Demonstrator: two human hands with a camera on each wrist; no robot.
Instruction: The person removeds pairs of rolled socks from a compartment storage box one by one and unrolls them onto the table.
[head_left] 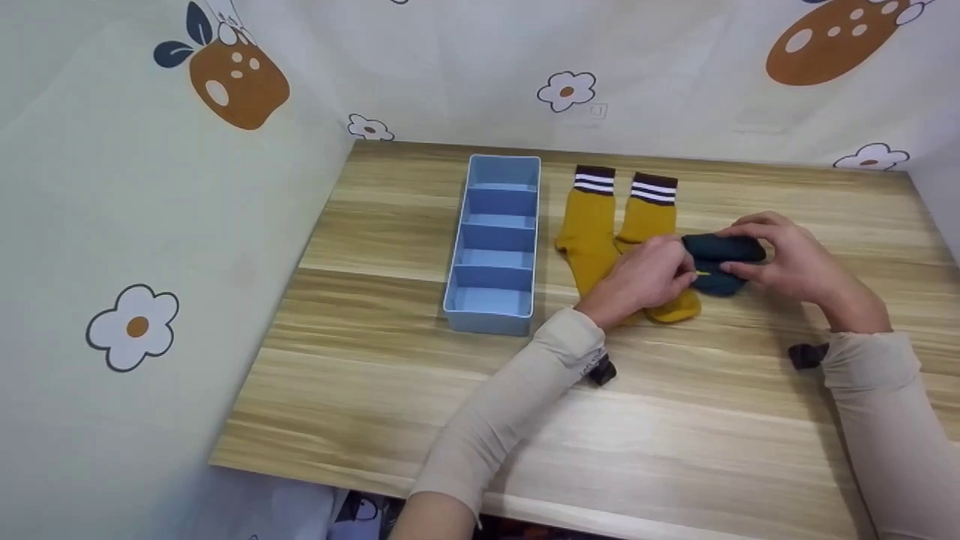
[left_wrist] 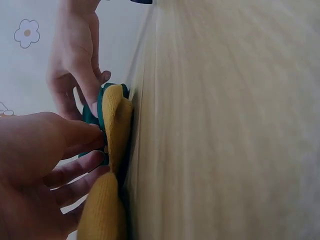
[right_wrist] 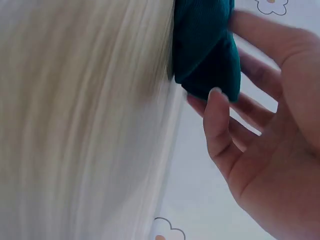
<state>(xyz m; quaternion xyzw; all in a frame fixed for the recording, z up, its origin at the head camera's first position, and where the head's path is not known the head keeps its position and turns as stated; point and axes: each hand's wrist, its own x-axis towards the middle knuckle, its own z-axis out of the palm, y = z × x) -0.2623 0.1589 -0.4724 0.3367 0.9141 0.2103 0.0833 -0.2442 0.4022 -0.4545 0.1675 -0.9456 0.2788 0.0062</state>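
Note:
A folded pair of dark green socks (head_left: 724, 246) lies at the right end of the yellow socks, a small yellow mark showing on it. My left hand (head_left: 646, 274) pinches its left edge between thumb and fingers. From the right, my right hand (head_left: 799, 262) grips the other end, thumb in front and fingers behind. In the right wrist view the green fabric (right_wrist: 207, 45) appears folded over. Two yellow socks (head_left: 592, 214) with dark, white-striped cuffs lie flat beneath my left hand, which hides part of them. One yellow toe (left_wrist: 119, 120) sits against the green fabric in the left wrist view.
Left of the socks stands a light blue box (head_left: 491, 324) with several compartments in a row. The wooden table (head_left: 360, 360) meets a patterned wall covering (head_left: 465, 75) at the back and left.

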